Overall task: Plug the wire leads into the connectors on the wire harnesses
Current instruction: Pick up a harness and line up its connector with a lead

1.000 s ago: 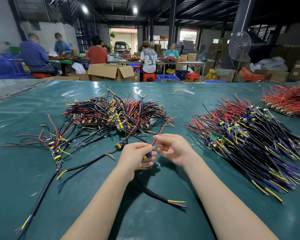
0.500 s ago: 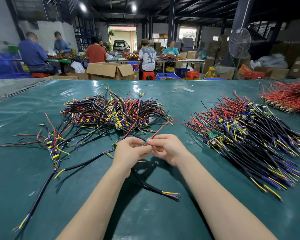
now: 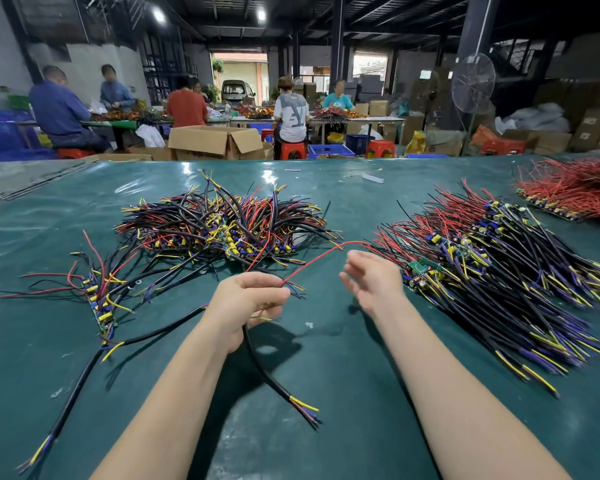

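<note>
My left hand point(image 3: 248, 304) grips a wire harness above the green table mat point(image 3: 343, 393). Its black cable point(image 3: 267, 372) hangs down toward me and ends in yellow, red and blue leads. A thin red lead point(image 3: 321, 258) rises from my left fingers and arcs up to the right. The connector is hidden inside my left fist. My right hand point(image 3: 373, 280) hovers to the right of the left one, fingers loose and apart, touching nothing.
A tangled heap of harnesses point(image 3: 219, 223) lies behind my hands. A big stack of harnesses point(image 3: 499, 268) sits to the right, red wires point(image 3: 575, 194) at far right. Loose harnesses point(image 3: 97, 299) lie left. People work at tables beyond.
My right hand has let go of the red lead and drawn away to the right, opening. The left hand still holds the harness, with the red lead now standing free.
</note>
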The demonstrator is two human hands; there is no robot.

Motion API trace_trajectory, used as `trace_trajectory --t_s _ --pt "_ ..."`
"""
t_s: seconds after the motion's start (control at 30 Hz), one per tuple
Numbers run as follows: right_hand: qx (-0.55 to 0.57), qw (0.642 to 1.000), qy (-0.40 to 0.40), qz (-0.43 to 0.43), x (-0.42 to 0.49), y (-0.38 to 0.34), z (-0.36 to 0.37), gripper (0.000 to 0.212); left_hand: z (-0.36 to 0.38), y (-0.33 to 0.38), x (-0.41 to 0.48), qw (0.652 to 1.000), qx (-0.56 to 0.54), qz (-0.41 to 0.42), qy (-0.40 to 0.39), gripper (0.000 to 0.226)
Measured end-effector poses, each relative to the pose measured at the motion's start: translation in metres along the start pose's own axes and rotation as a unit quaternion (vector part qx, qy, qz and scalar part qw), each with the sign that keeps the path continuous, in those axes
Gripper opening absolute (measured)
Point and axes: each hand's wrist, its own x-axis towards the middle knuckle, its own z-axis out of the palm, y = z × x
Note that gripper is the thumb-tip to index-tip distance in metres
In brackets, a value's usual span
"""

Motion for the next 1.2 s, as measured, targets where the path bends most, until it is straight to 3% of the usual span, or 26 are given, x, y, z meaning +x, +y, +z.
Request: trace_trajectory --t_s 0.07,0.13,0.2,0.23,0.3,0.4,0.53,0.73,0.93,1.07,1.2 --pt "-0.002 1.000 -0.016 0.018 0.001 -0.005 -0.006 0.022 -0.004 0.001 0.002 1.000 -0.012 0.001 0.014 0.016" --pt "-0.115 0.988 -0.093 0.037 -0.004 0.001 0.001 0.020 -0.005 0.000 0.004 1.000 -0.013 0.005 0.026 0.014" --pt "-0.245 0.946 -0.207 0.048 -0.014 0.015 0.013 0.016 -0.005 0.000 0.005 0.999 -0.014 0.010 0.031 0.016" --pt "-0.268 0.928 -0.255 0.053 -0.019 0.023 0.020 0.015 -0.005 0.000 0.005 0.999 -0.016 0.012 0.032 0.017" --pt "-0.242 0.925 -0.291 0.042 -0.025 0.035 0.029 0.017 -0.004 0.000 0.004 0.999 -0.025 0.020 0.034 0.018" --pt "-0.172 0.956 -0.236 -0.004 -0.028 0.041 0.034 0.019 -0.002 0.000 0.002 0.999 -0.044 0.010 0.024 0.019" --pt "-0.126 0.968 -0.218 -0.001 -0.030 0.041 0.034 0.019 0.002 -0.002 -0.001 0.999 -0.034 -0.009 -0.006 0.018" --pt "-0.082 0.987 -0.119 -0.064 -0.030 0.040 0.040 0.026 0.005 -0.001 0.000 0.993 -0.035 -0.035 -0.112 0.012" --pt "-0.051 0.994 -0.077 -0.066 -0.031 0.033 0.038 0.023 0.017 -0.008 0.000 0.999 -0.034 0.017 -0.035 0.013" --pt "0.015 0.997 -0.067 -0.018 -0.033 0.033 0.039 0.025 0.016 -0.009 0.000 0.997 0.001 0.070 -0.035 0.006" --pt "0.051 0.998 -0.029 -0.023 -0.033 0.031 0.039 0.025 0.026 -0.010 -0.003 0.995 -0.016 0.098 -0.002 0.009"
